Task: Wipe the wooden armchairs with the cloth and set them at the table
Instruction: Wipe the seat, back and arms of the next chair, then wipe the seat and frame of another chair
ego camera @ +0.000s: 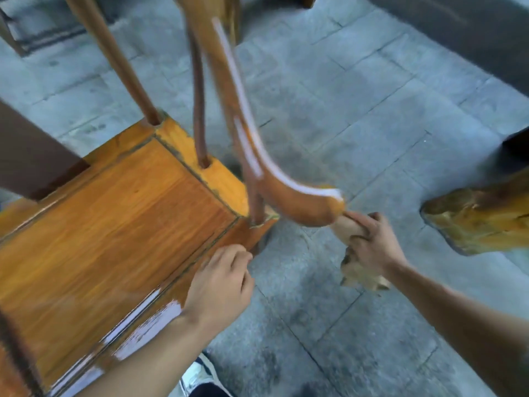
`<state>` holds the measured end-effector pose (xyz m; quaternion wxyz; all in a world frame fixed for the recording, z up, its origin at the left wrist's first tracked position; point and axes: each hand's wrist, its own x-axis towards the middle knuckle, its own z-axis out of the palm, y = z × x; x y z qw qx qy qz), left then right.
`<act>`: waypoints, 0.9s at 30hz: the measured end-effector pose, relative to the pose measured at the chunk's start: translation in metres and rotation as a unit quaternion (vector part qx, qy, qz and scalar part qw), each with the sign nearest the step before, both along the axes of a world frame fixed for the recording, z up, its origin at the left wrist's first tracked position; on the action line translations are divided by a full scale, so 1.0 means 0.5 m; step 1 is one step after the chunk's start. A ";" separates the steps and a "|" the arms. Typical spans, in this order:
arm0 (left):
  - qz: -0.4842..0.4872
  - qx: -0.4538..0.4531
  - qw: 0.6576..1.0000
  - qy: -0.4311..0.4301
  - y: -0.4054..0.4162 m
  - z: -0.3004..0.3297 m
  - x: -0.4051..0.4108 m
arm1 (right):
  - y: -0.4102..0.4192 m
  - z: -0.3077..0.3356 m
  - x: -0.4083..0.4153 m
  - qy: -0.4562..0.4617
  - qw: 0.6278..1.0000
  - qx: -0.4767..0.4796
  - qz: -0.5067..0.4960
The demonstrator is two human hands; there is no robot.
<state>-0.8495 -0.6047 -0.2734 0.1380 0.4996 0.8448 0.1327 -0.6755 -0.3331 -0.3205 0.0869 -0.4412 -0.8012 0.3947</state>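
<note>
A grey stone floor [372, 124] was seen beneath both hands. The cloth [357, 253] was bunched in the right hand [372, 245] just beyond the armrest [300, 204] tip, the left hand [220, 285] loosely curled on the armchair [114, 224] seat corner. The trailing cloth could be snagged or dropped.

A single wide-angle camera is sitting on the person's head, looking forward and steeply down. It is hanging close over the wooden armchair [108, 202], whose seat is filling the lower left while its curved armrest [286, 193] is rising toward the lens at centre. Both forearms are entering from the bottom edge. Grey stone floor [357, 116] is taking up the right half, and straight lines are bowing near the frame's edges. The picture is slightly blurred.
</note>
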 end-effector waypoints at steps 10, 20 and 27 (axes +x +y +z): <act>-0.120 0.107 0.977 0.141 0.357 0.424 -0.045 | 0.140 0.369 -0.094 0.032 0.997 -0.072 0.023; 0.109 -0.011 0.978 0.180 0.704 0.594 -0.402 | 0.430 0.623 -0.471 0.030 0.992 -0.044 0.119; 0.233 -0.043 0.951 0.200 0.789 0.741 -0.737 | 0.583 0.772 -0.852 0.076 0.970 -0.026 0.231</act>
